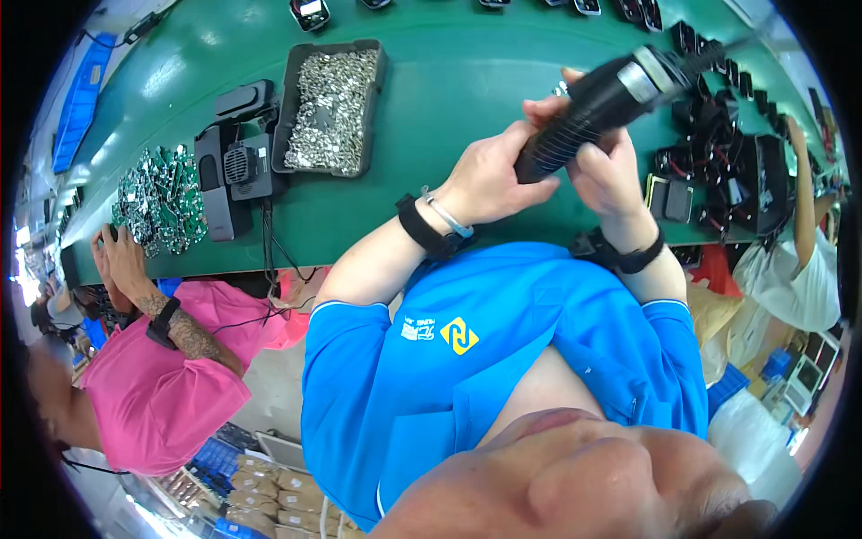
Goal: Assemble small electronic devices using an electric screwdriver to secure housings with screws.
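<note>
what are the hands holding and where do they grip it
Both hands hold a black electric screwdriver: left hand at its ribbed lower end, right hand around the ribbed body just above.

Blue short-sleeved polo shirt [503, 359] with white-edged sleeves; black wristbands [422, 229], thin silver bracelet [446, 214].

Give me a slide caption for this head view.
Both hands grip a black power screwdriver above a green workbench.

Brown packets [269, 490] lie stacked at the lower left.
</note>
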The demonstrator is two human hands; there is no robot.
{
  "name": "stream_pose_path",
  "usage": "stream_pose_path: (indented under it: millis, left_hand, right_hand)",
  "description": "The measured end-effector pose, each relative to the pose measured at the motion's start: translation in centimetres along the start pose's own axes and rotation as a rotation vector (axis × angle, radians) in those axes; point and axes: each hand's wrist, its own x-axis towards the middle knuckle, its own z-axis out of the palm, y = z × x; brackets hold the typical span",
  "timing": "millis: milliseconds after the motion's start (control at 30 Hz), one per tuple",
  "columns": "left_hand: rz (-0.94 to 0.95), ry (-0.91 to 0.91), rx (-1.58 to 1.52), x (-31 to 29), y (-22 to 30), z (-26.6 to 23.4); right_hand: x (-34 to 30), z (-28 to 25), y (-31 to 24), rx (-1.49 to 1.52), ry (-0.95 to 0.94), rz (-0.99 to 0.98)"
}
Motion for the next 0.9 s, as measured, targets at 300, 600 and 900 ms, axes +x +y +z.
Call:
stream_pose_path:
  millis: [300,600,900]
  left_hand:
    - [0.362,0.092,0.701,5.8,1.1,-5.6]
    - [-0.066,0.186,1.123,16.8,-3.2,-11.0]
    - [-0.229,0.142,1.14,18.1,-4.8,-9.9]
  right_hand:
    - [-3.9,-2.8,-2.3,0.039,0.119,-0.376]
    - [-6.5,-2.2,-4.8,-0.023,0.103,-0.534]
    - [-8.6,-4.6,-5.9,-0.03,0.14,-0.578]
